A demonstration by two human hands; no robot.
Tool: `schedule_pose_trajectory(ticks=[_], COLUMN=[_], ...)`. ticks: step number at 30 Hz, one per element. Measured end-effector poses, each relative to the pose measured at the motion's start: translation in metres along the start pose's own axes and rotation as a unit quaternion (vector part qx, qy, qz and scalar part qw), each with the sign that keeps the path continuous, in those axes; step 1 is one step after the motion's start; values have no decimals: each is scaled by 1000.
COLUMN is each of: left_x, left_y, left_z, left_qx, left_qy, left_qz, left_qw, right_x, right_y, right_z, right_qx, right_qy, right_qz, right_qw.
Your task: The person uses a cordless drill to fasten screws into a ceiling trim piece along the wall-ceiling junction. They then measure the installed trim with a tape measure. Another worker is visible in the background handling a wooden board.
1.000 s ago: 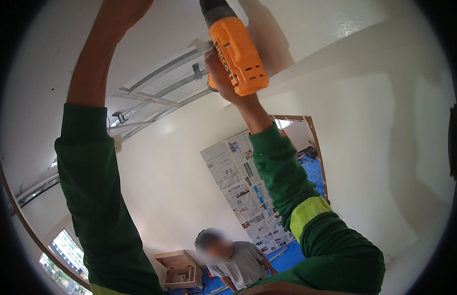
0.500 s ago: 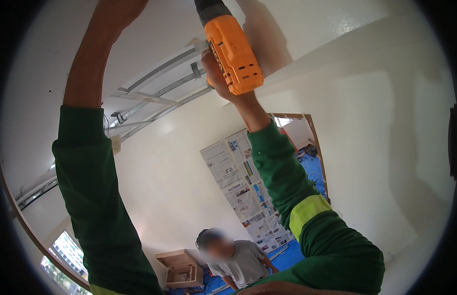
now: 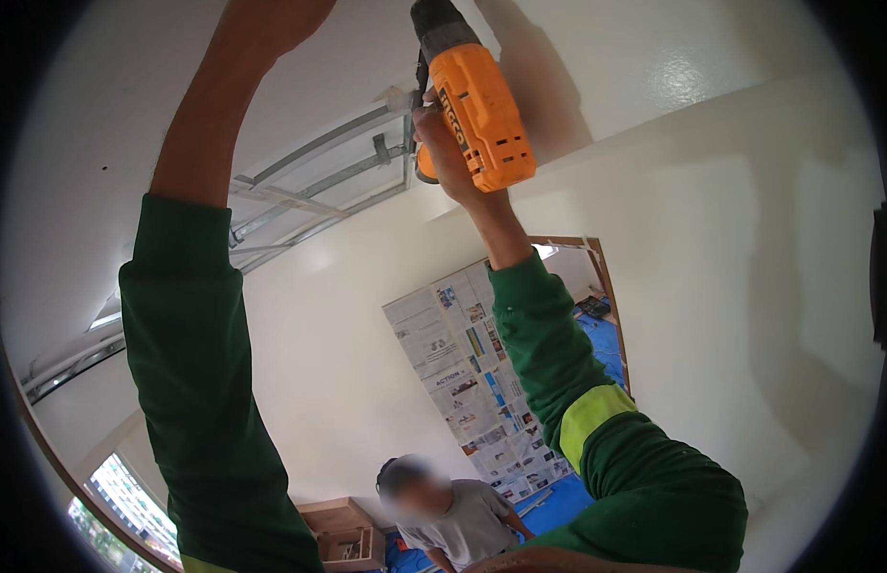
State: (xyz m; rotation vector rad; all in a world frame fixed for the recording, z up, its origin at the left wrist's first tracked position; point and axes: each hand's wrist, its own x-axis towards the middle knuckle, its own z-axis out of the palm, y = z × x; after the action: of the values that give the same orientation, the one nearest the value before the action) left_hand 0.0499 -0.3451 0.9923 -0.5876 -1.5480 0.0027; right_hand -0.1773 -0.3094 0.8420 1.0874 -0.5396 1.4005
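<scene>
My right hand point(image 3: 450, 153) is wrapped round the grip of an orange and black cordless drill point(image 3: 482, 115). The drill is raised overhead, its black chuck end tilted up to the left toward the white ceiling point(image 3: 654, 57); the tip runs to the top edge. To the left, my left hand point(image 3: 286, 21) reaches up along the ceiling. Only its wrist and heel show, and the fingers lie beyond the top edge. Both arms wear green sleeves, the right one with a yellow-green band.
An opening in the ceiling bares a metal frame point(image 3: 329, 172). Newspaper sheets point(image 3: 463, 372) cover a door-like panel beside a doorway point(image 3: 611, 306). Below, a person in a grey shirt point(image 3: 467, 520) stands near a wooden box point(image 3: 343, 535) on blue floor sheeting point(image 3: 563, 501). A window point(image 3: 133, 501) is at lower left.
The drill and both my hands sit slightly farther right in view, with the drill a little lower. The view has shifted somewhat; the drill stays in my right hand.
</scene>
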Motion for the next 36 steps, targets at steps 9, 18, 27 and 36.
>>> schedule_pose_trajectory(ticks=[9, 18, 27, 36], left_x=[-5, -4, -3, -7], left_y=[-17, -18, -24, -19], left_z=[-1, -1, 3, 4], left_qx=[-44, -54, -69, -66], left_qy=[23, 34, 45, 46], left_qz=[71, 88, 92, 93], left_qw=[996, 994, 992, 992], right_x=[2, 3, 3, 2], right_y=[-1, -8, -10, -16], right_z=[1, 1, -3, -8], right_qx=[45, 28, -20, 14], right_qy=[-10, -4, -11, -10], right_qz=[18, 7, 12, 6], right_qw=[999, 1000, 1000, 1000])
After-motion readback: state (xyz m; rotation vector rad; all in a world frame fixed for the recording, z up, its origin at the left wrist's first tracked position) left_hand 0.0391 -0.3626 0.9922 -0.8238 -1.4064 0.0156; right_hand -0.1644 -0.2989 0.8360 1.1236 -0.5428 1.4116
